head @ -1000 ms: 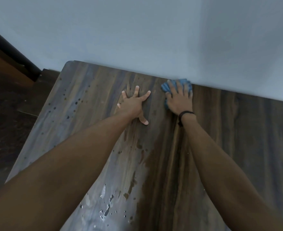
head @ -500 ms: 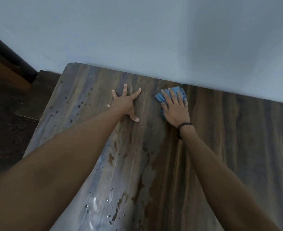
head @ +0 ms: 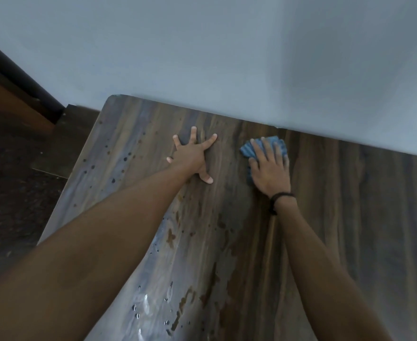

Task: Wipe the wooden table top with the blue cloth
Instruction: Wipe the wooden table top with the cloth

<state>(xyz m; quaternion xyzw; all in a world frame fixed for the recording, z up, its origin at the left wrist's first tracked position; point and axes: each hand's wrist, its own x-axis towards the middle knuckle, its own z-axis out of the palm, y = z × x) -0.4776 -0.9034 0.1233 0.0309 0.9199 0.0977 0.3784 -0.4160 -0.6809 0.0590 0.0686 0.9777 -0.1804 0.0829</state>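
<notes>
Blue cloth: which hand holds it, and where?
The right hand presses flat on top of the blue cloth, no grip. The left hand, spread on the table top, holds nothing.

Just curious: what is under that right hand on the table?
A blue cloth, pressed on the wooden table top by the right hand. Its edges show past the fingers; the palm hides the rest.

A plain, pale blue-grey wall (head: 227,57) filled the upper half of the view, dimly and evenly lit, with a soft darker shadow towards its right side. It stood against the far edge of the surface (head: 350,217). At the left a dark rail (head: 18,77) ran slantwise down along the wall, with an orange-brown wooden board (head: 6,102) just under it. Below lay a dark, speckled floor (head: 13,205).
</notes>
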